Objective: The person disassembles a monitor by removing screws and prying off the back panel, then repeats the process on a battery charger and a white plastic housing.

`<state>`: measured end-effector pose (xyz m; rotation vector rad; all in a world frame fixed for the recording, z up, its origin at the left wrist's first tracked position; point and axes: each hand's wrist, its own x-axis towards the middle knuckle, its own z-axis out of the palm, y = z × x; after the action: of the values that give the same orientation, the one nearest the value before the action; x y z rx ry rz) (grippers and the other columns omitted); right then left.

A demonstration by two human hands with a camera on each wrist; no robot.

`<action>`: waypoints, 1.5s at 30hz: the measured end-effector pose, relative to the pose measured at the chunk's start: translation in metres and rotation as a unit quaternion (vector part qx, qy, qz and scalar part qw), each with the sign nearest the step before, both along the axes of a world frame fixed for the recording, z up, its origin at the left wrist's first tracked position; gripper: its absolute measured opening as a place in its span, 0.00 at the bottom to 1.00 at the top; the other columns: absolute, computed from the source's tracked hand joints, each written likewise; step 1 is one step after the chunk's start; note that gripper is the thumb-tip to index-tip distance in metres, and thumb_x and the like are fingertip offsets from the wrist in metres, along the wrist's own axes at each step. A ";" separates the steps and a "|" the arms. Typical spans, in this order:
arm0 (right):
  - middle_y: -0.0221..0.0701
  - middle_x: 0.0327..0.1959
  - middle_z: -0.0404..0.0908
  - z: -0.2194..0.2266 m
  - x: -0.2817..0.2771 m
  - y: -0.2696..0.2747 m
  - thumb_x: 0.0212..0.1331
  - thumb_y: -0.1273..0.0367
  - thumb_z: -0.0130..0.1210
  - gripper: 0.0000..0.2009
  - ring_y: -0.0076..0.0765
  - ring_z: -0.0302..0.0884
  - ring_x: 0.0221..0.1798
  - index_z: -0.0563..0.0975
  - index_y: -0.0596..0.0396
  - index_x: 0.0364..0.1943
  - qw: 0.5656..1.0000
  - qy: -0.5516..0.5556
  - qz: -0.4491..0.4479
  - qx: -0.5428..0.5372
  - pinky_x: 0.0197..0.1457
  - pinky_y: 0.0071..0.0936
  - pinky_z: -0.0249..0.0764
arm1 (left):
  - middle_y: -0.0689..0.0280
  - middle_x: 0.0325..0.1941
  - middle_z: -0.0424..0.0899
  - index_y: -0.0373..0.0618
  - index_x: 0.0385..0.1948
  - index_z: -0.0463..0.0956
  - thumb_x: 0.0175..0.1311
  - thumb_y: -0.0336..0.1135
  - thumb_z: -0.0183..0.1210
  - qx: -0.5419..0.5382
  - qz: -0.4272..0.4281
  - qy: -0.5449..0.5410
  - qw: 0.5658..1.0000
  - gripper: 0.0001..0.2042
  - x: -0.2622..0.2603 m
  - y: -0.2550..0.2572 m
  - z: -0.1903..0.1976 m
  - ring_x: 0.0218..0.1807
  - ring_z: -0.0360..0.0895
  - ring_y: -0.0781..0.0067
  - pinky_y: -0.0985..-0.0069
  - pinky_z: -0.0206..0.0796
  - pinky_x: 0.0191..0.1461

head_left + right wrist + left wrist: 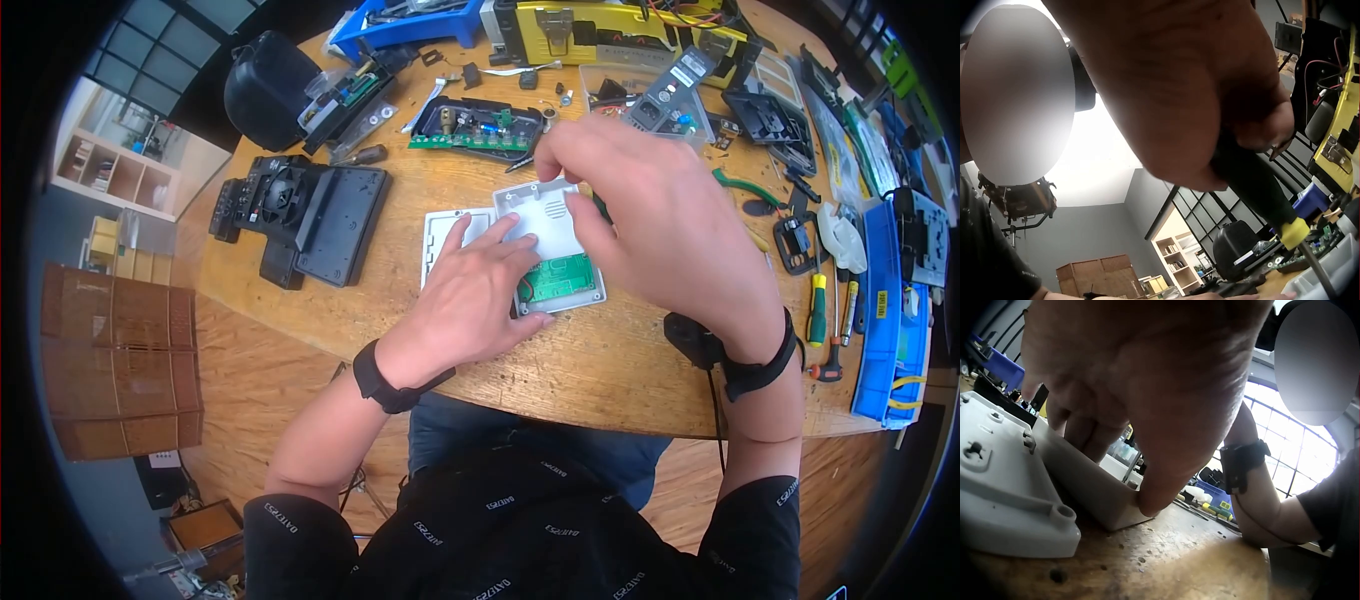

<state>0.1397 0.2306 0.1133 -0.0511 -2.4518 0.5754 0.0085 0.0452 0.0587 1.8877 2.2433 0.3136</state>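
Observation:
A white plastic case (552, 237) lies open side up on the wooden table, with a green circuit board (566, 277) in its near end. My left hand (465, 295) grips the case: the thumb is at the near outer corner and the fingers reach over the wall to the inside. In my right hand (665, 205), raised over the case, is a screwdriver (1259, 190) with a dark green handle and a yellow collar. Its shaft points down toward the case, the tip hidden. Partly under the left hand, a second white case half (1007, 469) lies alongside.
Left stands a black device with a fan (285, 200). Beyond the case lies a black housing with a circuit board (475, 130). On the right are a green-and-yellow screwdriver (818, 310), pliers (745, 185) and a blue bin (875, 320). A yellow toolbox (620, 38) stands behind.

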 end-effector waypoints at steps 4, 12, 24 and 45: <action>0.40 0.34 0.81 0.013 0.007 -0.006 0.57 0.71 0.65 0.09 0.56 0.81 0.38 0.78 0.56 0.38 1.000 -0.015 0.021 0.014 0.41 0.45 0.76 | 0.50 0.66 0.83 0.35 0.56 0.83 0.56 0.46 0.75 0.000 -0.008 -0.009 1.000 0.29 -0.002 0.002 0.000 0.79 0.67 0.49 0.40 0.49 0.83; 0.40 0.36 0.83 0.007 0.004 -0.004 0.56 0.72 0.64 0.08 0.57 0.82 0.38 0.80 0.56 0.39 0.998 0.029 0.052 0.013 0.41 0.45 0.77 | 0.48 0.65 0.84 0.33 0.58 0.81 0.56 0.45 0.75 -0.002 -0.003 -0.007 1.000 0.31 -0.002 0.001 0.001 0.79 0.68 0.48 0.40 0.50 0.83; 0.41 0.36 0.83 0.011 0.007 -0.006 0.54 0.73 0.63 0.08 0.57 0.82 0.38 0.80 0.57 0.37 0.997 -0.073 -0.002 0.006 0.42 0.46 0.77 | 0.46 0.63 0.84 0.32 0.58 0.81 0.56 0.45 0.75 -0.015 -0.004 -0.006 1.000 0.32 -0.002 0.003 0.003 0.79 0.68 0.49 0.39 0.50 0.83; 0.42 0.33 0.83 0.010 0.007 -0.003 0.54 0.74 0.63 0.08 0.55 0.83 0.38 0.81 0.58 0.39 0.996 -0.086 -0.015 0.023 0.41 0.42 0.78 | 0.48 0.62 0.85 0.38 0.58 0.81 0.56 0.45 0.75 -0.030 0.002 -0.006 1.000 0.30 -0.002 0.003 0.001 0.78 0.68 0.47 0.37 0.48 0.83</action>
<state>0.1468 0.2273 0.1232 -0.1226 -2.6248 0.5205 0.0065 0.0481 0.0598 1.8464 2.2235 0.2551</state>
